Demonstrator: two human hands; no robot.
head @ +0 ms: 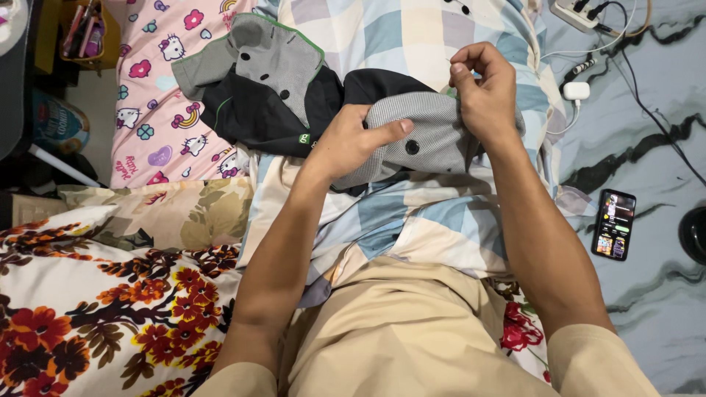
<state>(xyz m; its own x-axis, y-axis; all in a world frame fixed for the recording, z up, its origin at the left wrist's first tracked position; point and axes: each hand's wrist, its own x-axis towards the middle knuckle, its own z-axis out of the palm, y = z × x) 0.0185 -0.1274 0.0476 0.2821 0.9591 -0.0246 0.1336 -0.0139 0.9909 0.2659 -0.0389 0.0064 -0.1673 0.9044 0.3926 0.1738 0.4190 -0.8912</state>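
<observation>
A grey and black garment (272, 95) with green piping and black buttons lies across a pastel checked sheet (412, 220) over my lap. My left hand (351, 140) grips a grey checked flap of the garment, thumb pointing right toward a black button (412, 147). My right hand (485, 92) is raised just right of the flap, fingertips pinched together on something very thin, perhaps a needle or thread; it is too small to tell. The right hand's heel rests on the flap's right edge.
A smartphone (613, 224) with a lit screen lies on the grey marbled sheet at right. A power strip (581, 13), white charger (576, 91) and cables sit at top right. Floral pillows (95, 294) and a pink cartoon pillow (165, 88) are at left.
</observation>
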